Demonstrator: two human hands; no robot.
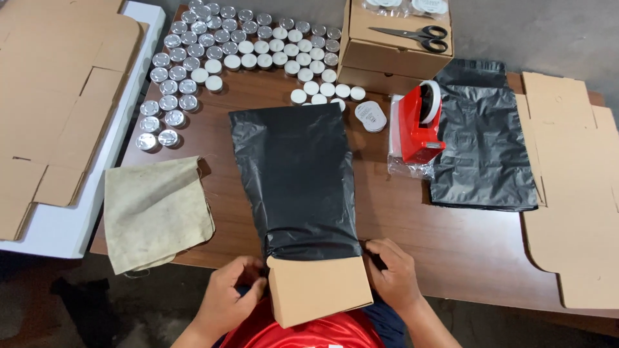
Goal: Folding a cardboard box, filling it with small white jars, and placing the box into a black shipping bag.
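A black plastic mailer bag (295, 174) lies lengthwise on the brown table (451, 238), its open end toward me. A plain brown cardboard box (318, 289) sticks partway out of that opening at the table's front edge. My left hand (231, 298) grips the bag's left edge beside the box. My right hand (391, 274) pinches the bag's right edge against the box. The far part of the box is hidden inside the bag.
Several small round tins (248, 45) fill the back of the table. A red tape dispenser (420, 120), a stack of black bags (483, 135), an open carton (394, 45) with scissors (414, 35), a beige cloth (155, 209) and flat cardboard blanks (570, 193) surround the bag.
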